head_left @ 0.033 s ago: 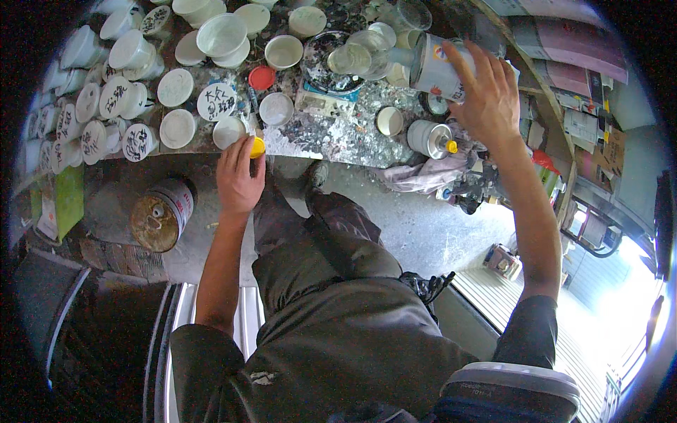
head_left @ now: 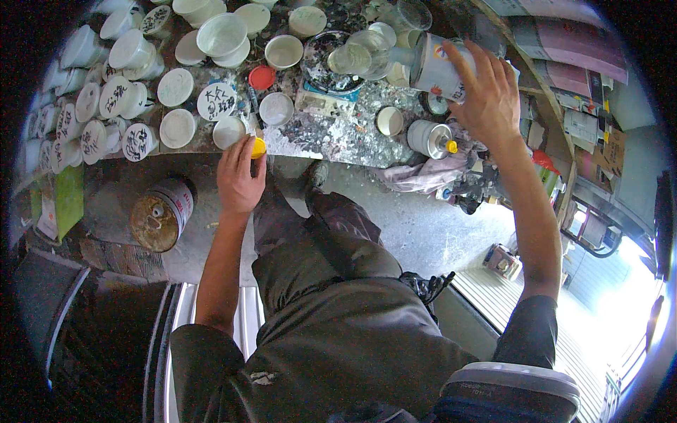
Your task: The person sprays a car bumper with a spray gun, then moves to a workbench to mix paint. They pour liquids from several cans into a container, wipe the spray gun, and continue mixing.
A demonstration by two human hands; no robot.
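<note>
My right hand [head_left: 490, 102] is wrapped round a large translucent bottle [head_left: 429, 67] with a printed label. The bottle lies tipped over on its side, its neck pointing left at a clear plastic cup [head_left: 379, 65]. I cannot make out any liquid running between them. That cup stands by a dark, paint-stained round plate [head_left: 316, 62]. At the table's near edge my left hand [head_left: 238, 180] pinches a small yellow cap [head_left: 259, 147] between thumb and fingers. Just beyond that hand is a white-lidded tub [head_left: 229, 132].
Many white tubs, some with handwritten lids [head_left: 217, 102], crowd the left of the paint-splattered table [head_left: 300, 146]. A red lid [head_left: 261, 77] lies mid-table. To the right stands a metal can [head_left: 427, 139] with a yellow cap. A rusty drum [head_left: 156, 222] sits below on the floor.
</note>
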